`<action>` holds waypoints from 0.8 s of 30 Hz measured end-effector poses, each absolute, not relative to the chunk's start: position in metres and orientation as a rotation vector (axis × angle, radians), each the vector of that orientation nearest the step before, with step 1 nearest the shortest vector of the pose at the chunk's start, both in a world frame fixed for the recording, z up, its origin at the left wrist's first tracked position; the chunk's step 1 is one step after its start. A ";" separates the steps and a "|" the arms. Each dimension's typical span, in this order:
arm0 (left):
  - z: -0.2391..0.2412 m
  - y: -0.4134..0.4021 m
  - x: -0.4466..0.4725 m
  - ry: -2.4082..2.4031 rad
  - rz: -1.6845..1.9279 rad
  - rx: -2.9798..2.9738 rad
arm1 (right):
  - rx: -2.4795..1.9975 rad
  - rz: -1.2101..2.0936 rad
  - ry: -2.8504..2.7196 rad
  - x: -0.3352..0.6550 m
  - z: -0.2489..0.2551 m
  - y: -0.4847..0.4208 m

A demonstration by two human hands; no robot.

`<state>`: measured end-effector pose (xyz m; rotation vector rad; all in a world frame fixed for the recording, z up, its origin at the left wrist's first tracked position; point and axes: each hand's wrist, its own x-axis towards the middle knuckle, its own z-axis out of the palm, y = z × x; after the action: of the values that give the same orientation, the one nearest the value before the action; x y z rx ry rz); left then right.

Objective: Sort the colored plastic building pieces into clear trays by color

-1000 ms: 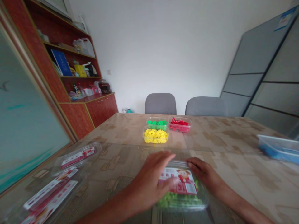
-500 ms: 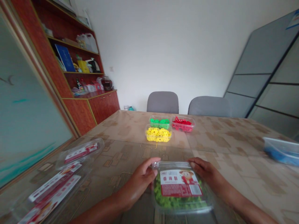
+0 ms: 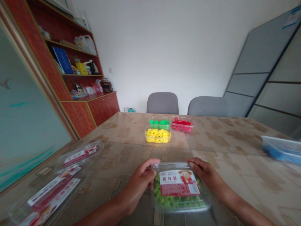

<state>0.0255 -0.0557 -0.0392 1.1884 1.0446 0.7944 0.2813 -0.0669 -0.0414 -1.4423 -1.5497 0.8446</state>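
A clear plastic container (image 3: 178, 202) full of light green pieces is near me at the table's front, its lid on, with a red and white label (image 3: 180, 182) on top. My left hand (image 3: 144, 175) grips the far left corner, thumb over the lid and fingers around the side. At the far right corner my right hand (image 3: 202, 171) holds the rim in the same way; some of its fingers are hidden behind the box.
Farther back stand open containers of yellow pieces (image 3: 158, 136), green pieces (image 3: 160, 123) and red pieces (image 3: 182, 124). A container with blue contents (image 3: 281, 152) lies at the right. Several clear labelled lids (image 3: 81, 156) overlap at the left. Two grey chairs (image 3: 162, 103) are behind the table (image 3: 218, 138).
The whole view has shifted slightly, so most things appear a little farther left. Both hands keep their hold on the container, whose near edge appears slightly higher.
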 end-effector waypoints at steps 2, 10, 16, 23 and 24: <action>-0.038 -0.056 0.025 1.054 0.800 1.190 | -1.428 0.904 -1.543 0.282 -0.041 -0.066; -0.030 -0.060 0.025 1.030 0.851 1.149 | -1.476 0.992 -1.578 0.286 -0.029 -0.071; -0.039 -0.054 0.025 0.974 0.811 0.929 | -1.433 1.079 -1.462 0.276 -0.031 -0.076; -0.028 -0.055 0.021 1.073 0.876 1.501 | -1.422 1.122 -1.394 0.276 -0.038 -0.072; -0.023 -0.057 0.019 1.087 0.922 1.672 | -1.426 1.119 -1.404 0.278 -0.038 -0.070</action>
<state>0.0192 -0.0572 -0.0228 1.6725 1.0869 0.9223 0.2781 -0.0700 -0.0379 -1.4259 -1.4044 1.1192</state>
